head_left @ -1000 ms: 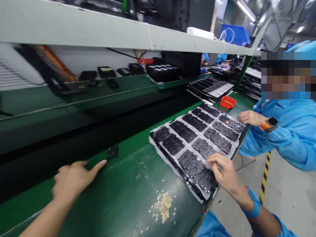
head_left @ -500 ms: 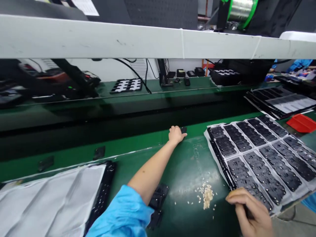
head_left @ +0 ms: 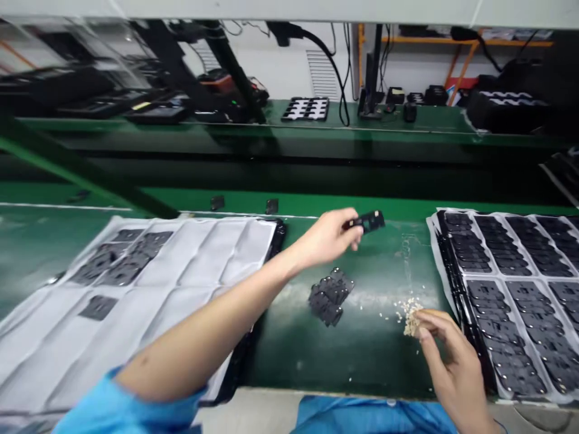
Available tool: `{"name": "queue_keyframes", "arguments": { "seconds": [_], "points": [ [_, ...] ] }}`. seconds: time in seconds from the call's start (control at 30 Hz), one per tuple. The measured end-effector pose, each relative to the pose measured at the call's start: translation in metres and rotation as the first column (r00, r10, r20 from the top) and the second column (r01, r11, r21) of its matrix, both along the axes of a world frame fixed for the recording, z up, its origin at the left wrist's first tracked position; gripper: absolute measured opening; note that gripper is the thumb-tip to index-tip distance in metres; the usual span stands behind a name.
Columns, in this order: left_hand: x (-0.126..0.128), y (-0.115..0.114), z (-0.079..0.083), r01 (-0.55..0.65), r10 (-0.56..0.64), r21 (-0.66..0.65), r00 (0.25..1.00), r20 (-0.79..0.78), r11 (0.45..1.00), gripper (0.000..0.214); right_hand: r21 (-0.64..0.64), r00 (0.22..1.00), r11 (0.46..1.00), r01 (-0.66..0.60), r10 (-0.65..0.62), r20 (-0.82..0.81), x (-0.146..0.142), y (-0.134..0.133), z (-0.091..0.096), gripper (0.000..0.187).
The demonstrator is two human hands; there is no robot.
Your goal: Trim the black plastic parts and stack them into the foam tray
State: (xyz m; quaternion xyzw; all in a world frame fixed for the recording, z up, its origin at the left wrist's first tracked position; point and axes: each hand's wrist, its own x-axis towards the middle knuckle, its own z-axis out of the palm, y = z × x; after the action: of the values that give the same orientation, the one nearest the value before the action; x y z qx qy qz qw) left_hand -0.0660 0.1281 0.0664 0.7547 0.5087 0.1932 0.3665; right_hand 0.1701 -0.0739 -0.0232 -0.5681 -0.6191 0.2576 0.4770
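Observation:
My left hand (head_left: 332, 235) holds a small flat black plastic part (head_left: 373, 222) by one end, raised over the green bench. Pale spots and a cut-out show on the part. My right hand (head_left: 459, 367) is at a small pile of tiny beige pieces (head_left: 411, 316), thumb and fingertips drawn together at the pile's edge. What lies between those fingertips is too small to make out. Between the two hands, nearer my body, a heap of similar black parts (head_left: 332, 296) lies on the bench.
At left, a white-lined tray (head_left: 181, 301) holds several black parts. Another tray (head_left: 497, 278), full of black parts, stands at right. Two black parts (head_left: 271, 206) lie on the green strip behind. A green post (head_left: 90, 169) slants in front of the left side.
My left hand has lifted a black part from the green strip and brought it nearer. My right hand has moved from the right tray's corner to the beige pile. The view has swung left and down.

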Motion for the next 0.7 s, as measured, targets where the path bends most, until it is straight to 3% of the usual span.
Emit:
{"name": "queue_keyframes", "arguments": {
  "seconds": [0.1,0.17,0.23,0.3,0.43,0.7],
  "points": [
    [-0.021,-0.084,-0.003,0.135,-0.129,-0.095,0.99,0.064,0.986,0.02,-0.171,0.984,0.976,-0.133,0.11,-0.137,-0.025,0.008,-0.001,0.034],
    [-0.026,-0.127,-0.02,0.178,-0.174,-0.051,0.982,0.07,0.983,0.027,-0.274,0.946,0.925,-0.264,0.194,-0.258,-0.043,0.009,0.001,0.036],
    [-0.03,-0.153,-0.042,0.121,-0.122,0.015,0.986,0.11,0.993,0.032,-0.317,0.886,0.86,-0.4,0.274,-0.374,-0.059,0.007,0.002,0.031],
    [-0.033,-0.163,-0.063,0.077,-0.079,0.018,0.985,0.156,0.997,0.031,-0.321,0.858,0.84,-0.438,0.283,-0.429,-0.07,0.005,-0.002,0.038],
    [-0.029,-0.156,-0.085,0.054,-0.064,0.044,0.966,0.25,0.998,0.036,-0.291,0.851,0.896,-0.336,0.156,-0.501,-0.078,0.007,-0.011,0.037],
    [-0.008,-0.161,-0.063,0.001,0.009,-0.034,0.955,0.295,0.999,0.036,-0.331,0.801,0.904,-0.269,0.02,-0.598,-0.067,0.01,0.009,0.047]
  ]
}}
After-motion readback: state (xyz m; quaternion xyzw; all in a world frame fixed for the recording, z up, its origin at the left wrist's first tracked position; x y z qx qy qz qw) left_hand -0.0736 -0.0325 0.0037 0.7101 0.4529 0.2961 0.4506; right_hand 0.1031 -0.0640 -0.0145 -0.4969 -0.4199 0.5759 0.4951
